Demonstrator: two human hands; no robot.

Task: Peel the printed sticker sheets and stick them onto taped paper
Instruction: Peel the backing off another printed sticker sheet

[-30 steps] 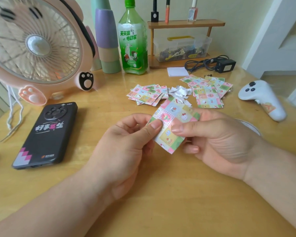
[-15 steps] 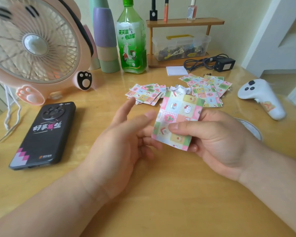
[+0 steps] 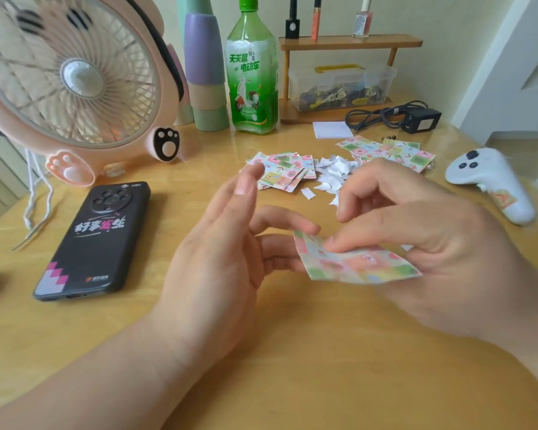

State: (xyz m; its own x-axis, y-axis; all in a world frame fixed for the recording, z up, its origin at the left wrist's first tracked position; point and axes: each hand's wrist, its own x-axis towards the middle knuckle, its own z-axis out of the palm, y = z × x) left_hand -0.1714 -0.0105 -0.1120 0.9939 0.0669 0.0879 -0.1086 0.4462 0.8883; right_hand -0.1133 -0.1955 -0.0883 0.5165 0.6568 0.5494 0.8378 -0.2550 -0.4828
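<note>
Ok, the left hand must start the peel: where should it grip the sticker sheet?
Probably the bare near-left corner of the sticker sheet, pinched from the left: it lies almost flat, the right hand pins its far edge, and the left hand is open beside it.

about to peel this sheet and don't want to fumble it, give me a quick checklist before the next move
1. Sticker sheet secured: right hand pinches its upper edge, ok.
2. Left hand free to peel: fingers spread, gripping nothing, ok.
3. Corner lifted off the backing: sheet is blurred, cannot tell.
4. Taped paper within reach: none plainly recognisable in view, cannot tell.
5. Working room: bare table in front of the hands, ok.
6. White paper scraps out of the way: lying behind the hands, ok.
</note>
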